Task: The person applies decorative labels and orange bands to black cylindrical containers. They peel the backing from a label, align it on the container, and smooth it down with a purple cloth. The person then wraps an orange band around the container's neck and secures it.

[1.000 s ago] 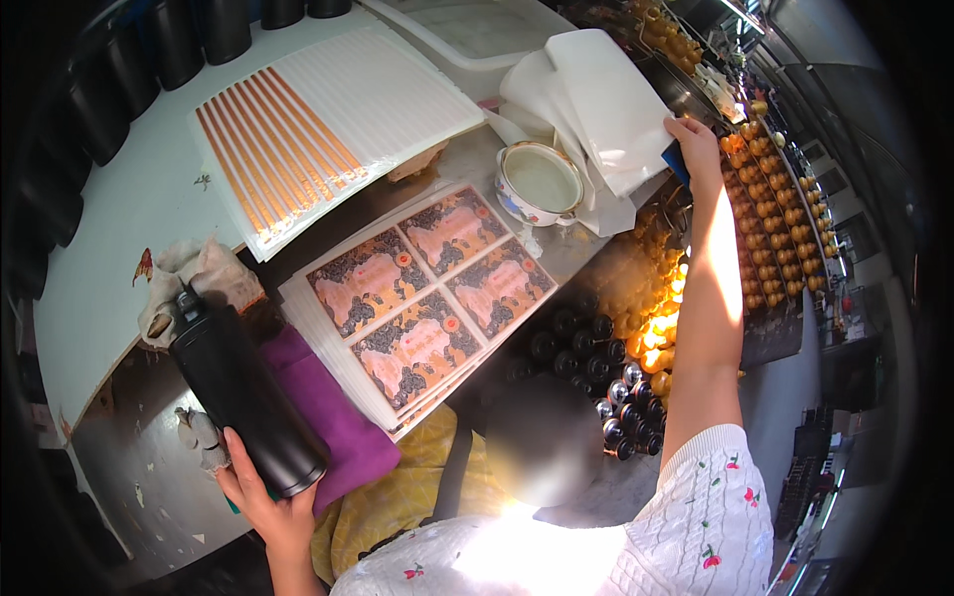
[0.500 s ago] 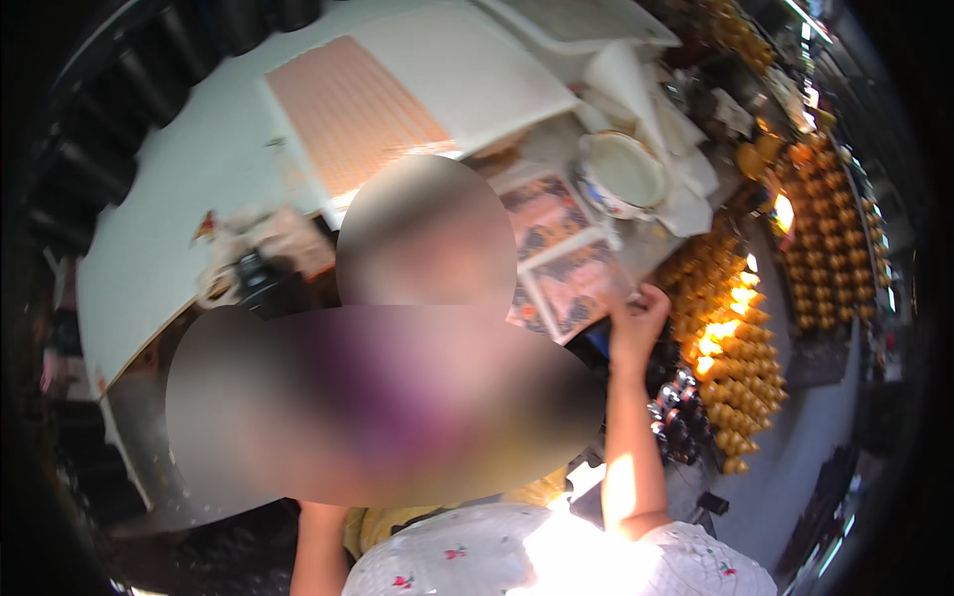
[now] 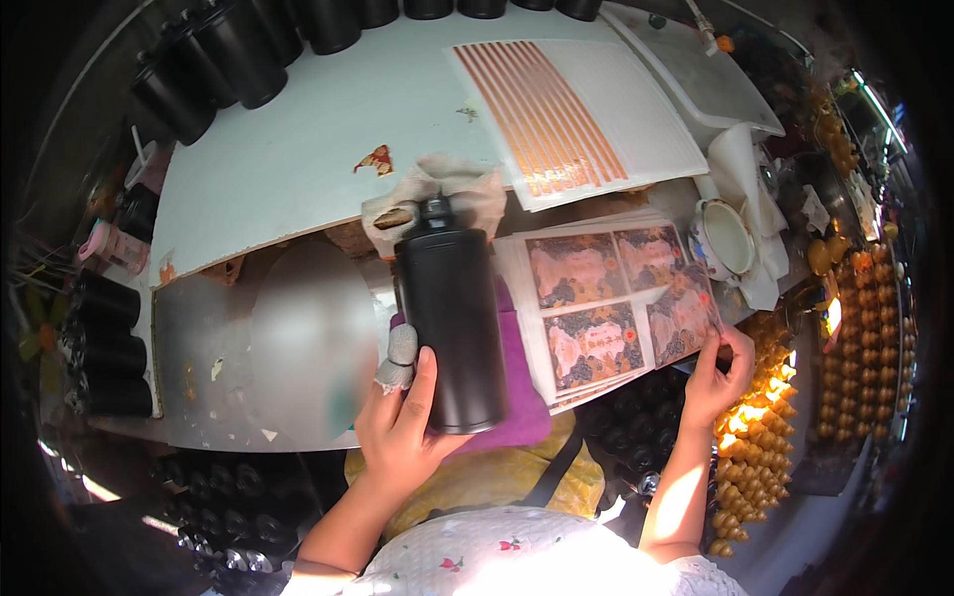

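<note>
My left hand (image 3: 396,427) grips a matte black bottle (image 3: 452,323) by its lower left side, its neck pointing away from me. A grey cover (image 3: 401,346) wraps one finger of this hand. The bottle's neck rests at or over a beige cloth (image 3: 467,189); contact is unclear. To the right, my right hand (image 3: 719,372) pinches the edge of a pink and dark patterned label (image 3: 683,316), which sits askew at the lower right of a stack of label sheets (image 3: 534,333). Beneath the bottle lies a purple cloth (image 3: 525,402).
A pale board (image 3: 298,169) spans the back, holding a sheet of orange strips (image 3: 542,119). Black bottles (image 3: 238,50) line its far edge. A white bowl (image 3: 723,238) stands right of the labels. Golden knobbed pieces (image 3: 750,447) hang beside my right arm.
My view has swung left, so the table appears farther right. The black bottle and my left hand now show plainly, where blur covered much before. My right hand stays at the label sheets' edge.
</note>
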`<state>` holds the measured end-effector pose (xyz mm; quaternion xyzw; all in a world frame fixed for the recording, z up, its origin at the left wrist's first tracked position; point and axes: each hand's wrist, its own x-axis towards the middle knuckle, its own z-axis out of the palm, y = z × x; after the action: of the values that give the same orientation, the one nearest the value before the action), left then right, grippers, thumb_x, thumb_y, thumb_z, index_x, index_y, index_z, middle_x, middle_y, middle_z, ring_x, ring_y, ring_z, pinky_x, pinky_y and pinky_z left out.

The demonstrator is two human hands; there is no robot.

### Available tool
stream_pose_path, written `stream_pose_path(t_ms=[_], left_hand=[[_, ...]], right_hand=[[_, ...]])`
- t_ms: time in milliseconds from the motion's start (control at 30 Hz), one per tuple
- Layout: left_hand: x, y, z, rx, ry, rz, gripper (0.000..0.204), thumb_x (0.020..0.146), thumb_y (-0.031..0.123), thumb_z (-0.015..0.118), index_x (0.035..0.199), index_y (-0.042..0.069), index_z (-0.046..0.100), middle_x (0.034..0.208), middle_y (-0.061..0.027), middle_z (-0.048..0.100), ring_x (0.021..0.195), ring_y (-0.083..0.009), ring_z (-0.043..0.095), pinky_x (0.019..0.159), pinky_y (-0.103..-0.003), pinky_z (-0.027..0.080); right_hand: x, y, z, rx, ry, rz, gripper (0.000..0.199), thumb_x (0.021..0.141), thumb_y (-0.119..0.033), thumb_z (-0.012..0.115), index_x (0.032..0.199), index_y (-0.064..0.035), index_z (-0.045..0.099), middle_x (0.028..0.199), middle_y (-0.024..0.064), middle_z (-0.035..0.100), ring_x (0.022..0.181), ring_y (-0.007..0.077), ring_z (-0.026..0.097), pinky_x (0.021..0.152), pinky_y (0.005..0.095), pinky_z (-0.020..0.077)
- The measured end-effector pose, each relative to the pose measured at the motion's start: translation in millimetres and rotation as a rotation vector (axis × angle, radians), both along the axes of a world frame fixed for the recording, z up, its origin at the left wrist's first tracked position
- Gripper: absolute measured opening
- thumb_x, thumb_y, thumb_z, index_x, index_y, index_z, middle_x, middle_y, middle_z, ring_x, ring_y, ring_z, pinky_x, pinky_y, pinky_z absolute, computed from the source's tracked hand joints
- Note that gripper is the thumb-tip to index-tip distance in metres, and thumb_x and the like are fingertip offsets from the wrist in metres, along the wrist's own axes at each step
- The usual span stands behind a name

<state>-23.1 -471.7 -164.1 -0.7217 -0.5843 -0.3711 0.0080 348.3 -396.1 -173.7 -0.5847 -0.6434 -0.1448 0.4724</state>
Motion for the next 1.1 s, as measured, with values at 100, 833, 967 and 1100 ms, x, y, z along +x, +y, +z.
stream_pose_path(t_ms=[100,833,967,1100], left_hand=[[2.3,3.6,18.1,0.07,0.165,-0.022,0.085,0.064,0.053,0.085,0.127,-0.001,0.064,0.112,-0.0191,0.062,0.098,-0.042,0.061,0.104,-0.065,0.041],[-1.9,-5.0,-3.8,-0.307,-0.256,-0.006,0.11,0.068,0.019,0.085,0.156,0.001,0.021,0.12,-0.0221,0.051,0.107,-0.0395,0.053,0.095,-0.044,0.044],[1.6,4.9,-3.4,-0.241,-0.238,-0.107,0.109,0.068,0.017,0.085,0.157,0.004,0.023,0.106,-0.0217,0.055,0.089,-0.038,0.056,0.077,-0.044,0.049],[0.1,1.8,-2.1,-0.205,-0.216,-0.095,0.109,0.068,0.014,0.085,0.158,0.008,0.024,0.103,-0.0187,0.057,0.086,-0.0352,0.057,0.079,-0.044,0.05]], right_hand=[[3.1,31.0,19.8,0.01,0.389,0.118,0.009,0.089,-0.001,0.069,0.097,-0.0022,0.065,0.089,0.0013,0.065,0.077,0.0084,0.057,0.065,0.0238,0.0459],[50.8,128.0,75.8,-0.173,-0.411,-0.145,0.007,0.085,-0.015,0.069,0.091,-0.0136,0.066,0.082,0.013,0.067,0.078,0.0344,0.065,0.064,0.0447,0.0493],[5.5,63.4,96.7,0.036,-0.409,0.064,0.015,0.083,0.0,0.069,0.096,-0.0067,0.067,0.078,0.0091,0.065,0.07,0.0306,0.062,0.062,0.0408,0.0488],[-46.3,36.8,107.8,0.069,-0.28,0.361,0.018,0.078,0.008,0.069,0.093,-0.0025,0.065,0.084,0.0093,0.069,0.071,0.0295,0.062,0.064,0.0379,0.0493]])
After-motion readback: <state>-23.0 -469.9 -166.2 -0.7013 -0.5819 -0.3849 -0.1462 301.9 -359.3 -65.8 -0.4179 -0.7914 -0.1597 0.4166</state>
